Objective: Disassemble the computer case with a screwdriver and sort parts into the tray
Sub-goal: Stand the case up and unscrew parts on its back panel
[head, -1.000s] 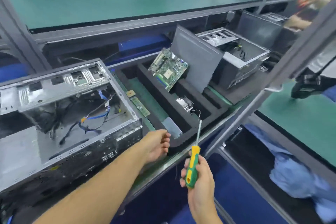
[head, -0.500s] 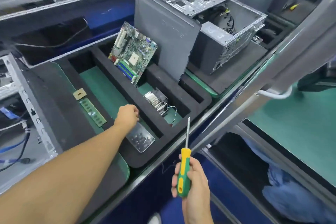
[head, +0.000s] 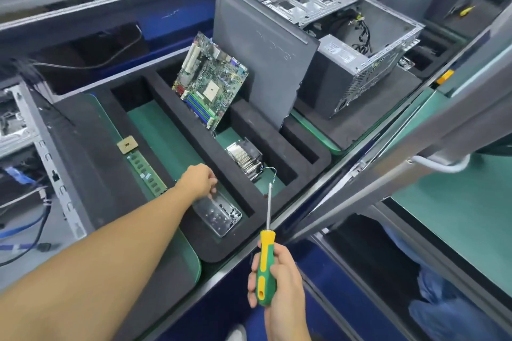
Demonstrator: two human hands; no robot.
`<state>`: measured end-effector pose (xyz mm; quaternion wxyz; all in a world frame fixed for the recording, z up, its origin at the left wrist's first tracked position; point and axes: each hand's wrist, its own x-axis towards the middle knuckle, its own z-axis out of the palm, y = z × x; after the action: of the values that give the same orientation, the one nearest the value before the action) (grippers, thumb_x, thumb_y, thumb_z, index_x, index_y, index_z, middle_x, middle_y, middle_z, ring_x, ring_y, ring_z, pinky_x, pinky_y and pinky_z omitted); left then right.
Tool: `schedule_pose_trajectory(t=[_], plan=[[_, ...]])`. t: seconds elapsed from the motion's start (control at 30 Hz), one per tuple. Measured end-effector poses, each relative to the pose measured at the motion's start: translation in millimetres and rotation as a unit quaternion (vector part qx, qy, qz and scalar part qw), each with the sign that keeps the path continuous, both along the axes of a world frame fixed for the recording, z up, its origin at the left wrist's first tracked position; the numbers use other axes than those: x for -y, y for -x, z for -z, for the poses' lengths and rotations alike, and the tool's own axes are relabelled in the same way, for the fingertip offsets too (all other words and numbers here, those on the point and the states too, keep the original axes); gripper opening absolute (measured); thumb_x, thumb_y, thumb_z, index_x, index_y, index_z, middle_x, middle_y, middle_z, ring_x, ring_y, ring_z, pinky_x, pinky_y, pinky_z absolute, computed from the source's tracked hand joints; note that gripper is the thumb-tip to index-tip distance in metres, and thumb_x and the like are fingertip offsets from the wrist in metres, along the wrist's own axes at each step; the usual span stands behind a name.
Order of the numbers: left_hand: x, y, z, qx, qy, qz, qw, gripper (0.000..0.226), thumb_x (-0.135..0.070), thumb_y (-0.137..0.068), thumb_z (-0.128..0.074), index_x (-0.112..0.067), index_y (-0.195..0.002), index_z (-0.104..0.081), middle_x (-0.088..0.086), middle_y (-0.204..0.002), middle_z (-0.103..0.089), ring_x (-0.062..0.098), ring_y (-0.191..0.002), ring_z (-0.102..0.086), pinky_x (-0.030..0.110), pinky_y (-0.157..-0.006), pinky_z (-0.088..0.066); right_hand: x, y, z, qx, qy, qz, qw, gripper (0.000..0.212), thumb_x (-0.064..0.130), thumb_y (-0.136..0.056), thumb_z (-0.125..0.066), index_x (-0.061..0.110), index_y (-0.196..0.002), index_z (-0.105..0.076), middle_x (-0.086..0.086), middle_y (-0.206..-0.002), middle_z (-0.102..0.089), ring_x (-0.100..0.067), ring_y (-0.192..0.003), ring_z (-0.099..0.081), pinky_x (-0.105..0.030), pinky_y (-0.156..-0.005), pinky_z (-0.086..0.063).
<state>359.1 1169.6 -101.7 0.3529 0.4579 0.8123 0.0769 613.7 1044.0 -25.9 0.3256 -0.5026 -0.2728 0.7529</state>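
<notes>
Right hand (head: 279, 285) is wrapped tight round the green-and-yellow handle of the one screwdriver (head: 266, 271), shaft pointing up and away, tip over the near wall of the black foam tray (head: 194, 130). Just left of that tip, the left hand (head: 198, 180) has its fingers bunched and pointing down, tips at the far end of a clear plastic box (head: 217, 212) of little screws. Can't tell if it's pinching anything.

Left of that hand lie one RAM stick (head: 146, 174) and one small tan square chip (head: 127, 144). Just beyond the screwdriver tip sits one heatsink (head: 245, 158). Further out, one motherboard (head: 210, 83) leans in the same compartment, and one grey side panel (head: 260, 58) stands beside it. Two open cases: the computer case (head: 16, 133) far left of the hands, a second case (head: 360, 44) past the panel.
</notes>
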Motion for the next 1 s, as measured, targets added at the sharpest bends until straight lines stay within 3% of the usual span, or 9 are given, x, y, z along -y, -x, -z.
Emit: schedule_pose_trajectory(t=[0.1, 0.2, 0.27, 0.4, 0.5, 0.63, 0.7, 0.8, 1.0], plan=[[0, -2, -5, -0.038, 0.076, 0.124, 0.989, 0.032, -0.029, -0.098, -0.060, -0.021, -0.069, -0.071, -0.015, -0.060, -0.066, 0.000, -0.059, -0.059, 0.022, -0.064, -0.047, 2, -1, -1, 0.006, -0.014, 0.001, 1.000, 0.044, -0.013, -0.089, -0.025, -0.001, -0.106, -0.063, -0.014, -0.076, -0.057, -0.023, -0.052, -0.050, -0.028, -0.039, -0.036], [1, -4, -9, -0.038, 0.132, 0.171, 0.976, 0.033, -0.034, -0.100, -0.055, -0.019, -0.078, -0.076, -0.014, -0.062, -0.066, 0.009, -0.068, -0.064, 0.025, -0.073, -0.051, 3, -3, 0, 0.006, -0.027, 0.007, 1.000, 0.040, -0.008, -0.089, -0.029, 0.001, -0.106, -0.064, -0.015, -0.077, -0.058, -0.024, -0.053, -0.051, -0.028, -0.040, -0.037], [3, -5, -12, -0.034, 0.141, 0.173, 0.974, 0.039, -0.037, -0.102, -0.050, -0.014, -0.080, -0.073, -0.005, -0.072, -0.069, 0.017, -0.077, -0.064, 0.029, -0.080, -0.050, 4, -5, 0, 0.004, -0.034, 0.016, 0.999, 0.039, 0.005, -0.079, -0.036, 0.004, -0.104, -0.066, -0.015, -0.078, -0.059, -0.024, -0.054, -0.051, -0.029, -0.040, -0.038], [7, -9, -23, -0.036, 0.159, 0.176, 0.971, 0.053, -0.040, -0.106, -0.037, 0.004, -0.106, -0.067, 0.017, -0.107, -0.068, 0.028, -0.094, -0.061, 0.034, -0.088, -0.046, 8, -8, 2, -0.008, -0.052, 0.020, 0.998, 0.044, 0.014, -0.069, -0.039, 0.014, -0.099, -0.072, -0.014, -0.080, -0.059, -0.025, -0.057, -0.051, -0.030, -0.042, -0.038], [12, -18, -39, -0.068, 0.119, 0.153, 0.979, 0.046, -0.032, -0.106, -0.035, 0.004, -0.110, -0.065, 0.020, -0.118, -0.065, 0.035, -0.107, -0.060, 0.035, -0.088, -0.044, 13, -11, 1, -0.014, -0.067, 0.017, 0.998, 0.044, 0.015, -0.071, -0.039, 0.017, -0.099, -0.072, -0.013, -0.081, -0.059, -0.025, -0.058, -0.052, -0.030, -0.043, -0.039], [27, -33, -82, -0.038, 0.039, 0.132, 0.990, 0.033, -0.024, -0.101, -0.037, -0.005, -0.083, -0.058, 0.012, -0.096, -0.059, 0.027, -0.083, -0.052, 0.034, -0.077, -0.045, 19, -7, -11, -0.021, -0.104, 0.004, 0.994, 0.035, 0.019, -0.077, -0.044, 0.016, -0.102, -0.068, -0.012, -0.082, -0.057, -0.023, -0.058, -0.050, -0.030, -0.044, -0.039], [47, -33, -111, 0.001, -0.018, 0.121, 0.992, 0.031, -0.028, -0.100, -0.039, -0.011, -0.095, -0.065, 0.003, -0.103, -0.061, 0.023, -0.094, -0.055, 0.036, -0.089, -0.048, 24, 8, -27, -0.016, -0.137, -0.017, 0.990, 0.020, 0.025, -0.078, -0.055, 0.017, -0.094, -0.064, -0.010, -0.079, -0.055, -0.021, -0.057, -0.047, -0.031, -0.045, -0.038], [93, -22, -154, 0.050, -0.103, 0.071, 0.991, 0.032, -0.034, -0.099, -0.045, -0.024, -0.119, -0.068, -0.007, -0.119, -0.067, 0.015, -0.104, -0.058, 0.028, -0.088, -0.045, 32, 44, -54, 0.022, -0.195, -0.072, 0.978, 0.011, 0.030, -0.076, -0.064, 0.025, -0.081, -0.056, -0.004, -0.067, -0.052, -0.021, -0.053, -0.045, -0.036, -0.052, -0.040], [222, 34, -216, 0.039, -0.206, -0.012, 0.978, 0.028, -0.037, -0.100, -0.049, -0.024, -0.116, -0.069, -0.008, -0.115, -0.070, 0.010, -0.098, -0.060, 0.023, -0.074, -0.044, 82, 126, -102, -0.025, -0.233, -0.180, 0.955, 0.010, 0.034, -0.083, -0.062, 0.028, -0.076, -0.056, -0.003, -0.073, -0.054, -0.022, -0.056, -0.052, -0.036, -0.054, -0.050]])
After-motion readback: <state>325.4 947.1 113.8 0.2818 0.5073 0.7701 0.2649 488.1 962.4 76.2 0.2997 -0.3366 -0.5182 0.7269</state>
